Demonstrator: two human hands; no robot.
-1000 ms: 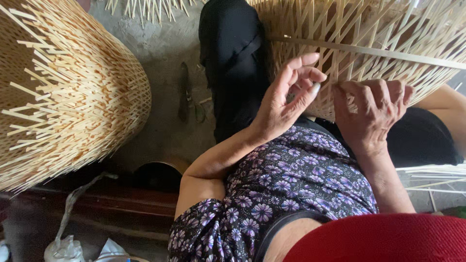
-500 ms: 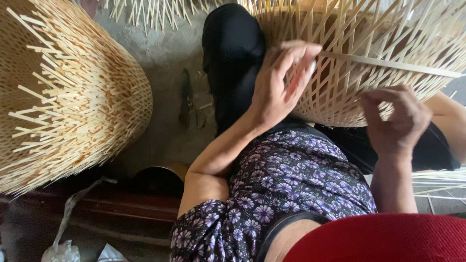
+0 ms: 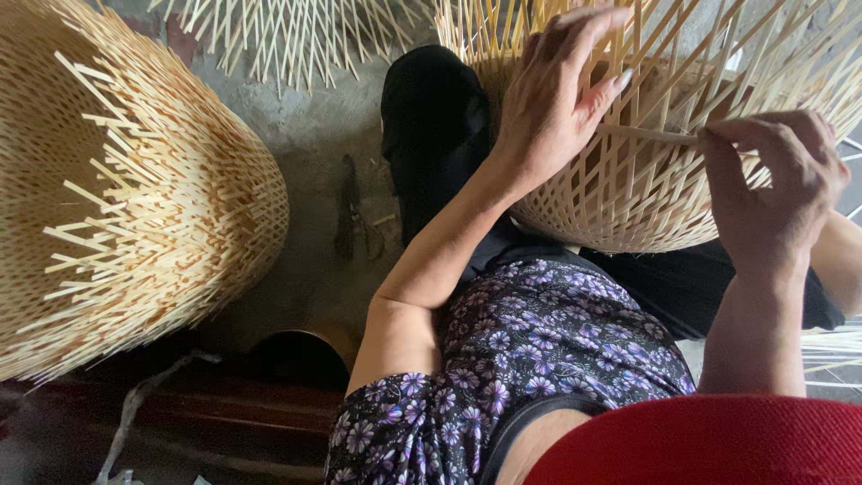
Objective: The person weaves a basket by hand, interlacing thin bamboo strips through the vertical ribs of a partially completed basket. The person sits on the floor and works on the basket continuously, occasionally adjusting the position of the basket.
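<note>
A half-woven bamboo basket [image 3: 628,193] rests on my lap, with loose strips sticking up from its rim. My left hand [image 3: 561,94] lies against the weave near the top, fingers spread over the strips. My right hand [image 3: 777,189] pinches a thin bamboo strip [image 3: 651,135] that runs sideways across the basket toward my left fingers. My black-trousered knee [image 3: 431,135] shows to the left of the basket.
A large woven bamboo basket [image 3: 126,207] with bristling strip ends lies at the left. More splayed strips [image 3: 287,36] fan out at the top. A dark tool like scissors [image 3: 352,220] lies on the concrete floor. A dark round rim [image 3: 301,350] sits lower left.
My left hand has climbed higher on the basket. My right hand came off the weave, moved right and now pinches the sideways strip. The view has shifted closer.
</note>
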